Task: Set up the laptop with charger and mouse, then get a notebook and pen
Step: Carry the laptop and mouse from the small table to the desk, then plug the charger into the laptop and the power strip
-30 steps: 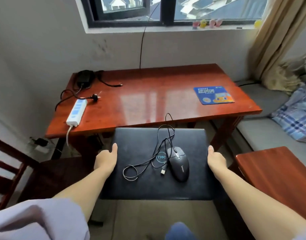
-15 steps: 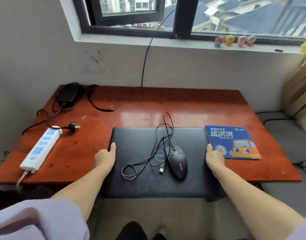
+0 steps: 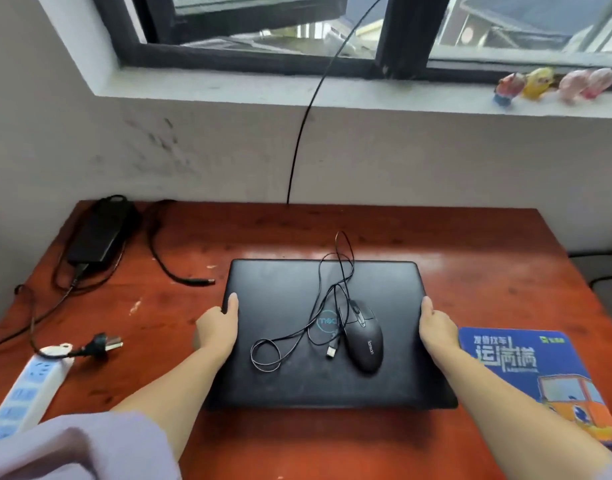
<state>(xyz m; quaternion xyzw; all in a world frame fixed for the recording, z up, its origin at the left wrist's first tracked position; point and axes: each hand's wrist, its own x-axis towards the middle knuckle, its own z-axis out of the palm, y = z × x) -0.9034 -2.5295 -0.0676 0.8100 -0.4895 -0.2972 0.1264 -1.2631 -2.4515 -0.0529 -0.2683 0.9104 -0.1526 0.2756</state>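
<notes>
Thumbs on top, fingers tucked under the edges: the left hand [image 3: 217,327] grips the left side of the closed laptop [image 3: 318,382] and the right hand [image 3: 436,329] grips the right side, both clamped on the lid's rim. How the lower fingers lie I cannot tell; the laptop hides them.

And here is the change: a second ago the laptop was carried out in front of the worktop [image 3: 488,258]; half a second ago it was crossing the near edge. Now it sits well over the red surface, roughly centred, though whether it is fully set down or just skimming I cannot say.

Riding on the lid is the black mouse [image 3: 363,336], its thin cable [image 3: 335,268] looped loosely and the USB plug [image 3: 332,350] lying free beside it. It has kept its spot through the carry.

Outward now. Just right of the laptop lies the blue mouse pad [image 3: 526,372]. To the far left sits the charger brick [image 3: 98,233], its barrel tip [image 3: 202,281] pointing toward the laptop. Nearer left, the white power strip [image 3: 27,393] with the wall plug [image 3: 102,345] lying unplugged beside it.

So the laptop has arrived. My read: letting go comes next, then the mouse goes to the pad and the charger gets connected. No notebook or pen in view yet.
</notes>
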